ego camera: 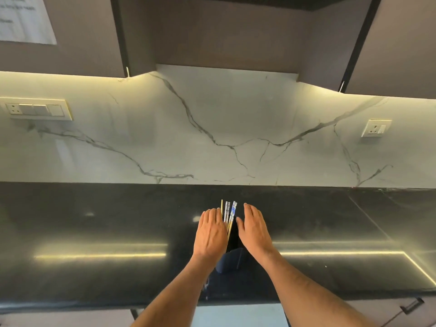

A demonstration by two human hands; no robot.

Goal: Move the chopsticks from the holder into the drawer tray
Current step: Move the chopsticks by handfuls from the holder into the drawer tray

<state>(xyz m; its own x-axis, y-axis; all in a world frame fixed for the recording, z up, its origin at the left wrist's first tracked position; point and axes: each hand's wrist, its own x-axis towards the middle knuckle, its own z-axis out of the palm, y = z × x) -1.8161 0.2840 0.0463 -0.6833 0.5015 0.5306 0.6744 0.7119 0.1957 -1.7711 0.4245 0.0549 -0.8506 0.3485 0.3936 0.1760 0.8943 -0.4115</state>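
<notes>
Where the two bare forearms reach up from the bottom of the frame, they meet at a dark holder point(232, 258) standing on the black glossy tabletop point(94, 227), just below the middle of the picture. The left hand point(210, 233) lies against the holder's left side, palm turned inward, its fingers point(212, 214) held straight and pressed close together. The right hand point(254, 228) flanks the right side in the same way, fingers extended and nearly together, thumb set a little apart toward the holder. Neither hand pinches anything; whether the palms actually touch the holder's walls cannot be told, since the hands cover them.

The chopsticks point(228, 214) stand in the holder between the two hands, leaning away toward the upper part of the frame. Their tips rise above the fingertips: one thin yellowish stick at the left, then several pale ones with blue patterning. Their lower ends vanish into the dark mouth of the holder.

Behind the tabletop a white marble backsplash point(224, 128) with grey veins fills the middle band of the frame. A switch panel point(37, 110) sits on it at the left, a single socket point(376, 128) at the right. Dark wall cabinets point(212, 31) run across the top, with strip light glowing beneath them and reflected as bright lines on the tabletop. At the lower right corner a cabinet front with a dark handle point(411, 306) shows below the tabletop edge.
</notes>
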